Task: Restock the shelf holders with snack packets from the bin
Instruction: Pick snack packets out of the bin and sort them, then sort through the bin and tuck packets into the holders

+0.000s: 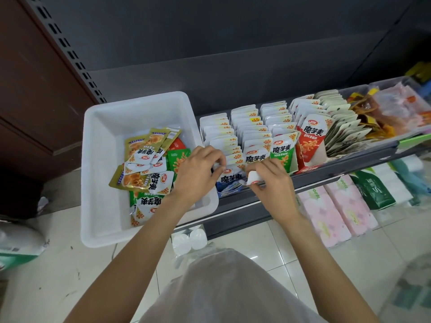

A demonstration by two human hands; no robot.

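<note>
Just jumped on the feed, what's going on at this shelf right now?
A person is restocking snack packets. Both hands are at the front of the leftmost shelf holder, the one with blue packets: the left hand pinches the top of a packet there, and the right hand has a grip on a white packet. The white bin sits left of the shelf and holds loose gold and green packets. The neighbouring holders look well filled.

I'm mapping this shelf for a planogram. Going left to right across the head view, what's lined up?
White bin → blue packets → green packets → red packets → beige packets → clear tub of loose snacks.
</note>
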